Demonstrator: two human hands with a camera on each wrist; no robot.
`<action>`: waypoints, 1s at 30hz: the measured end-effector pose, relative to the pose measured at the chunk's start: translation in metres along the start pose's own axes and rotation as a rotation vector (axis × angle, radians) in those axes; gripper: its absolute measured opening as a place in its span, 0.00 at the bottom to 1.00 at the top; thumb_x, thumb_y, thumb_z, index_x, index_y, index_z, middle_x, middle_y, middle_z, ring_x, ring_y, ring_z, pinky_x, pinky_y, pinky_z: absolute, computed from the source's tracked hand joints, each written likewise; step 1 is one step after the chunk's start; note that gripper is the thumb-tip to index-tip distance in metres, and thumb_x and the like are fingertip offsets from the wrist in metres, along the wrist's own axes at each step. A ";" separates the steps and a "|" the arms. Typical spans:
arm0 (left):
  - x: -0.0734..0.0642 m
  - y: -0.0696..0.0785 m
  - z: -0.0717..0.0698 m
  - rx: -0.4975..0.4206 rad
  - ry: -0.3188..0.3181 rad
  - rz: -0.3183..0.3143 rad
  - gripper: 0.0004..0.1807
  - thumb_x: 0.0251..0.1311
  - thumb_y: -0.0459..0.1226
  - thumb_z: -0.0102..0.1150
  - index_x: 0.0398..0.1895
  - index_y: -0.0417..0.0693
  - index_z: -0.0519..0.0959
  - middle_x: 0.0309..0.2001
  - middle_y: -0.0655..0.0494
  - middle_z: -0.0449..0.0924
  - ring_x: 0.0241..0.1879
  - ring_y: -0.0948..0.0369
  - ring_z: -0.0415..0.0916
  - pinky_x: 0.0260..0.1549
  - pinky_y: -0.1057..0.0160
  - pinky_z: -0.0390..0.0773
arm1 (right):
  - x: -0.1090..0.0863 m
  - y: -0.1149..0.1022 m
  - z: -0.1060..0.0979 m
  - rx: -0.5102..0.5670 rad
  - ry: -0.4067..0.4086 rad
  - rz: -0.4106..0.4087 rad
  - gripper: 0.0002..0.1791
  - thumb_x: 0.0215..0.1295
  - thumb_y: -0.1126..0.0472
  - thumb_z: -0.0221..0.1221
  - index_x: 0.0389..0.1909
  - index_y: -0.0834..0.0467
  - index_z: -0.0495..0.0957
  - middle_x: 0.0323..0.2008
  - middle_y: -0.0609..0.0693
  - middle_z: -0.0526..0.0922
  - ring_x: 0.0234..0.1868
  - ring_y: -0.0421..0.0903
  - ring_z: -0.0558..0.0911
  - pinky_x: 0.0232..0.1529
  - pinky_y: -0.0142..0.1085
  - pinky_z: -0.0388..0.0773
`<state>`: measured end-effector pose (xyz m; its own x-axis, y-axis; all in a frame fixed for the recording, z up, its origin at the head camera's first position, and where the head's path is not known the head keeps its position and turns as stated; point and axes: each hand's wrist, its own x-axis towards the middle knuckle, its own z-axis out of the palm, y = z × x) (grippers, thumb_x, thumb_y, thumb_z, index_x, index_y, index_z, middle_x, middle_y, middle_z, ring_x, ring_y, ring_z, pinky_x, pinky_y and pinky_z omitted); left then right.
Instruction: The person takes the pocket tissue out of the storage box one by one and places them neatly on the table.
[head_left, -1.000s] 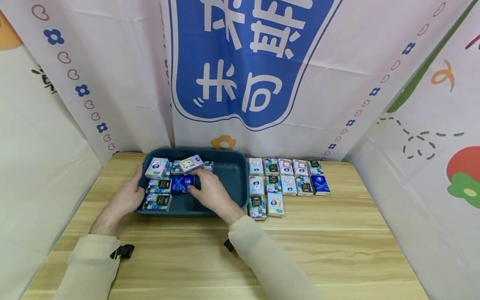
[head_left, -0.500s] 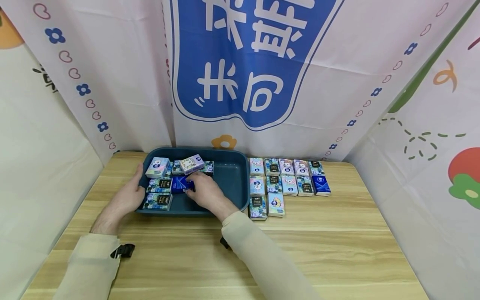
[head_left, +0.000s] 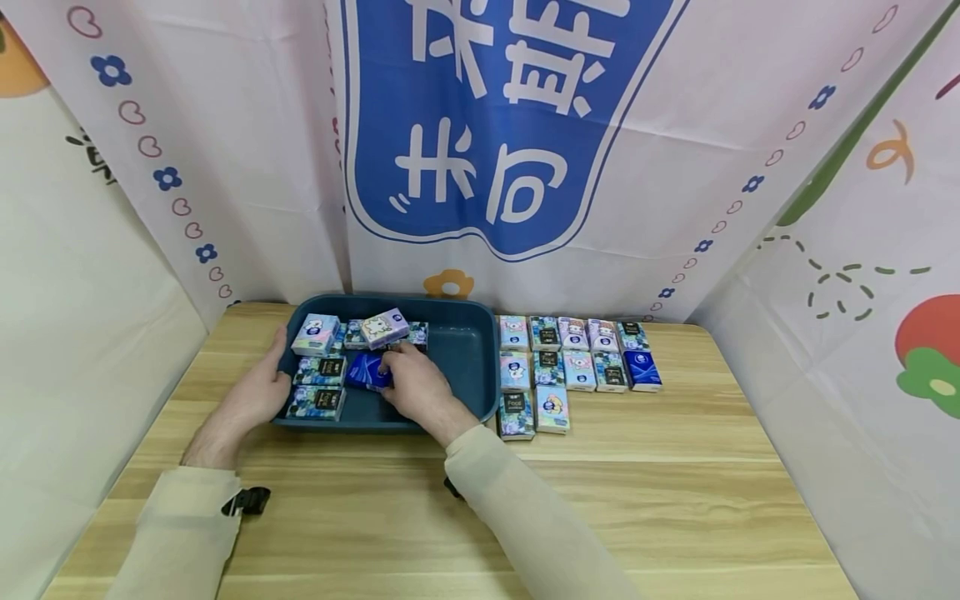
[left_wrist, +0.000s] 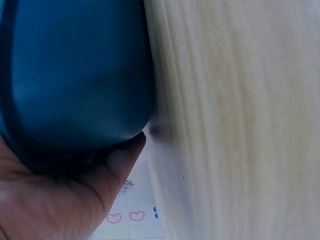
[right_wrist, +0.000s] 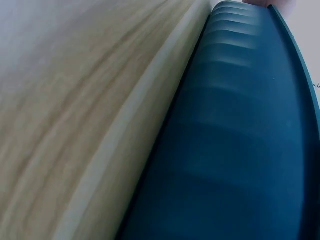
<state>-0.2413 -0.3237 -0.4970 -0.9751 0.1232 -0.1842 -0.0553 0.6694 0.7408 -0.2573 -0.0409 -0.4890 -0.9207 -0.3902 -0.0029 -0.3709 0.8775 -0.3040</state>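
The left hand [head_left: 258, 390] is holding the left end of a teal tray [head_left: 468, 350] on the tabletop [head_left: 360, 517]; inside it, the right hand [head_left: 418, 385] is pinching a dark-blue packet [head_left: 363, 372] near floral packets [head_left: 309, 372].

Dark teal covers the whole tub [head_left: 467, 367], while inside it sit a royal-blue tissue pack [head_left: 365, 372], a lilac tissue pack [head_left: 384, 328] with a white cartoon figure, and blue-green floral tissue packs [head_left: 306, 403] with black labels. The tabletop [head_left: 675, 492] is yellowish wood streaked with light brown, the sleeves [head_left: 525, 517] cream. On the far side hangs a white curtain [head_left: 285, 158] — blue panel [head_left: 375, 75] with white characters, blue flowers and reddish heart outlines down both sides.
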 end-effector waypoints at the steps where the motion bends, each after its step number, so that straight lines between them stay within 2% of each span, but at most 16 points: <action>1: 0.000 0.000 0.000 0.001 0.000 -0.001 0.45 0.90 0.31 0.29 0.95 0.49 0.18 0.94 0.26 0.21 0.93 0.20 0.31 0.93 0.20 0.40 | -0.001 0.000 0.000 0.007 -0.002 0.006 0.16 0.81 0.53 0.76 0.64 0.47 0.92 0.66 0.47 0.88 0.65 0.44 0.90 0.66 0.38 0.93; 5: 0.000 0.000 0.000 -0.005 -0.002 -0.002 0.45 0.89 0.31 0.29 0.95 0.49 0.18 0.94 0.26 0.20 0.93 0.20 0.30 0.93 0.20 0.39 | -0.003 0.001 -0.002 0.024 -0.006 0.030 0.14 0.81 0.53 0.76 0.62 0.45 0.93 0.65 0.47 0.89 0.65 0.47 0.89 0.62 0.41 0.94; 10: 0.000 0.001 -0.001 -0.010 -0.003 -0.003 0.45 0.89 0.31 0.30 0.95 0.48 0.18 0.94 0.26 0.20 0.93 0.20 0.30 0.93 0.20 0.39 | -0.008 0.006 -0.005 0.074 -0.004 0.044 0.15 0.80 0.51 0.76 0.62 0.45 0.91 0.66 0.49 0.88 0.62 0.50 0.84 0.62 0.43 0.91; 18: -0.001 0.003 -0.001 -0.015 -0.001 -0.007 0.45 0.89 0.30 0.30 0.95 0.47 0.18 0.94 0.26 0.20 0.93 0.21 0.29 0.93 0.19 0.38 | -0.017 0.016 -0.012 0.269 0.001 0.073 0.21 0.77 0.53 0.78 0.66 0.50 0.89 0.68 0.55 0.78 0.59 0.50 0.78 0.66 0.44 0.91; 30: -0.001 0.002 0.000 0.001 0.001 -0.016 0.45 0.89 0.30 0.30 0.95 0.47 0.18 0.94 0.26 0.20 0.93 0.20 0.30 0.92 0.19 0.39 | -0.037 0.032 -0.040 0.368 0.058 0.082 0.19 0.78 0.56 0.75 0.65 0.53 0.92 0.72 0.55 0.77 0.70 0.54 0.78 0.73 0.49 0.88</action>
<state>-0.2410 -0.3224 -0.4953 -0.9744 0.1112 -0.1955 -0.0711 0.6723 0.7369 -0.2401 0.0129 -0.4611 -0.9548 -0.2971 0.0097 -0.2374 0.7421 -0.6268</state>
